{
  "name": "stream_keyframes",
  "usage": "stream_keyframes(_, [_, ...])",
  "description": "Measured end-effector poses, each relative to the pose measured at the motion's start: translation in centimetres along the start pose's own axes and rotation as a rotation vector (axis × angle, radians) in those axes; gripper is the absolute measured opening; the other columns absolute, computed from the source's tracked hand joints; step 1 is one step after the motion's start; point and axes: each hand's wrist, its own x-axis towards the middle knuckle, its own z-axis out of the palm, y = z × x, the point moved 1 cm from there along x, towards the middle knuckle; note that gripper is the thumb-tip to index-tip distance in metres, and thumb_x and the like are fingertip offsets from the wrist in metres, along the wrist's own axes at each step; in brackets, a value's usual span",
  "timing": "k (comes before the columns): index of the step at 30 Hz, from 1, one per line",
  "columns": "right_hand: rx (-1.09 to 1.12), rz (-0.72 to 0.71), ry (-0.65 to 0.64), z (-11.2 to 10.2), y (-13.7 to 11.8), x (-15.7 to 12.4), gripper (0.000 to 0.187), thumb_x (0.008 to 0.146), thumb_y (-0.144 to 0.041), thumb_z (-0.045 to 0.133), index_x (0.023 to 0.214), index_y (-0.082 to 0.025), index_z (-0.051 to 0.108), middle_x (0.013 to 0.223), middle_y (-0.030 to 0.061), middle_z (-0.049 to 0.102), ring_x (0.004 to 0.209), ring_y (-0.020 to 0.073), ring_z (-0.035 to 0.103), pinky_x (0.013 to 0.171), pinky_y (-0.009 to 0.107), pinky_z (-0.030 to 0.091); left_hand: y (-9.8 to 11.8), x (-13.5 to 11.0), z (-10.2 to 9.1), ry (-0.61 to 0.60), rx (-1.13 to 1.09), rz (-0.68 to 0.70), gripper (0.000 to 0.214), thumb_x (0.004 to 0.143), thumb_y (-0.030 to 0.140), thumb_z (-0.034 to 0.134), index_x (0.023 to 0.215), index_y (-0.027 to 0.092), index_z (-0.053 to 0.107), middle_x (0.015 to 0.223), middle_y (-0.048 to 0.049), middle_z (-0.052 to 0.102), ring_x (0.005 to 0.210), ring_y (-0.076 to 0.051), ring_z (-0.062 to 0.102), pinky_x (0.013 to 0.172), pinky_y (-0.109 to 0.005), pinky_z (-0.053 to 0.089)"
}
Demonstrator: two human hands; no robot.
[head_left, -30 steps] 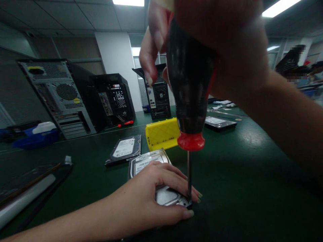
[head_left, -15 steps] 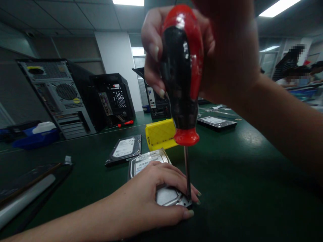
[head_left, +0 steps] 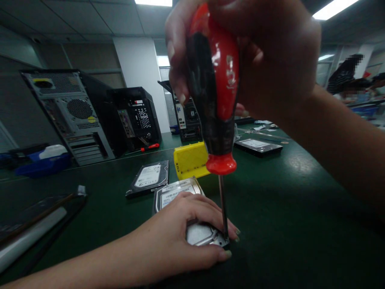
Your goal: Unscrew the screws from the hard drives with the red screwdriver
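A silver hard drive (head_left: 200,235) lies on the green table, partly covered by my left hand (head_left: 186,224). My left thumb and fingers grip its near right corner from both sides. My right hand (head_left: 264,52) is wrapped round the red and black handle of a screwdriver (head_left: 224,80), held upright. Its thin shaft reaches down between my left thumb and fingers, and the tip meets the drive's corner. Any screw under the tip is too small to make out. Behind the drive stands a yellow plastic box (head_left: 191,160).
Another hard drive (head_left: 148,178) lies left of the box, and one more drive (head_left: 258,146) lies to the right. Computer cases (head_left: 80,116) line the back. A small red-handled screwdriver (head_left: 150,147) lies before them. People (head_left: 345,80) sit far right.
My right hand has turned the screwdriver handle, so more of its red side with a white mark faces me. The hand has tilted forward over the handle. My left hand and the drive stay put.
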Motion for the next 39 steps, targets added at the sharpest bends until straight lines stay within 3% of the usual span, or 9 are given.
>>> stream_keyframes(3, [-0.104,-0.125,0.043,0.0,0.0,0.0,0.082,0.058,-0.026,-0.039,0.063,-0.013,0.042,0.063,-0.0040,0.048,0.060,0.0030,0.053,0.059,0.021,0.040,0.1,0.0,0.0,-0.003,-0.007,0.001,0.018,0.077,0.022,0.067,0.095,0.023,0.065,0.103,0.0052,0.065,0.103,-0.015,0.053,0.096,-0.025,0.033])
stream_keyframes(10, [-0.014,-0.147,0.131,0.2,0.7,0.2,0.076,0.075,-0.048,-0.022,0.066,-0.011,0.043,0.058,-0.0041,0.051,0.057,-0.0011,0.052,0.068,0.012,0.046,-0.1,-0.2,-0.1,-0.004,-0.016,0.004,0.017,0.077,0.020,0.067,0.095,0.022,0.065,0.102,0.0056,0.065,0.101,-0.013,0.054,0.095,-0.022,0.034])
stream_keyframes(13, [-0.068,-0.124,0.164,0.5,0.6,0.3,0.079,0.071,-0.045,-0.029,0.064,-0.010,0.041,0.053,-0.0050,0.048,0.053,-0.0035,0.049,0.065,0.009,0.044,-0.2,-0.3,-0.2,-0.009,-0.021,0.000,0.018,0.077,0.021,0.067,0.095,0.022,0.065,0.103,0.0055,0.064,0.102,-0.013,0.054,0.095,-0.023,0.034])
stream_keyframes(19, [-0.079,-0.159,0.046,0.2,1.0,0.3,0.081,0.067,-0.048,-0.030,0.069,-0.010,0.042,0.059,-0.0060,0.048,0.054,-0.0046,0.048,0.061,0.007,0.042,-0.1,-0.5,-0.1,0.003,-0.015,0.014,0.019,0.077,0.021,0.068,0.095,0.022,0.065,0.102,0.0050,0.065,0.100,-0.014,0.054,0.093,-0.024,0.036])
stream_keyframes(24, [-0.106,-0.162,0.021,-0.2,0.8,0.0,0.081,0.068,-0.047,-0.029,0.071,-0.011,0.044,0.061,-0.0058,0.049,0.060,-0.0030,0.051,0.070,0.009,0.044,0.0,-0.5,-0.2,-0.003,-0.010,-0.009,0.020,0.077,0.022,0.067,0.097,0.024,0.065,0.103,0.0049,0.064,0.102,-0.015,0.054,0.094,-0.025,0.035])
stream_keyframes(28, [-0.133,-0.114,0.028,-0.3,0.7,-0.2,0.083,0.068,-0.046,-0.029,0.069,-0.014,0.047,0.060,-0.0066,0.048,0.059,0.0003,0.050,0.065,0.015,0.044,0.1,-0.3,-0.1,-0.005,-0.009,0.004,0.018,0.077,0.021,0.067,0.096,0.023,0.065,0.102,0.0050,0.065,0.101,-0.015,0.054,0.093,-0.024,0.035])
stream_keyframes(33, [-0.186,-0.137,-0.048,-0.3,0.6,-0.1,0.087,0.063,-0.038,-0.036,0.073,-0.014,0.047,0.066,-0.0076,0.047,0.059,-0.0003,0.050,0.062,0.017,0.041,0.1,-0.3,0.0,0.004,-0.007,0.008,0.018,0.077,0.021,0.067,0.095,0.023,0.065,0.102,0.0053,0.064,0.100,-0.014,0.054,0.093,-0.024,0.035])
stream_keyframes(37, [-0.147,-0.278,-0.168,-0.2,0.3,-0.1,0.083,0.057,-0.023,-0.042,0.068,-0.013,0.039,0.068,-0.0087,0.046,0.064,-0.0008,0.053,0.059,0.016,0.040,0.2,-0.2,0.0,0.001,0.005,0.015,0.019,0.077,0.020,0.067,0.096,0.023,0.064,0.102,0.0065,0.064,0.100,-0.013,0.054,0.094,-0.023,0.034])
stream_keyframes(39, [-0.086,-0.182,-0.121,-0.3,0.4,-0.1,0.083,0.053,-0.015,-0.042,0.071,-0.013,0.039,0.073,-0.0112,0.046,0.068,-0.0036,0.054,0.061,0.014,0.039,0.2,-0.2,-0.1,-0.001,-0.007,0.006,0.019,0.078,0.020,0.066,0.096,0.023,0.064,0.103,0.0059,0.064,0.100,-0.013,0.054,0.094,-0.023,0.034])
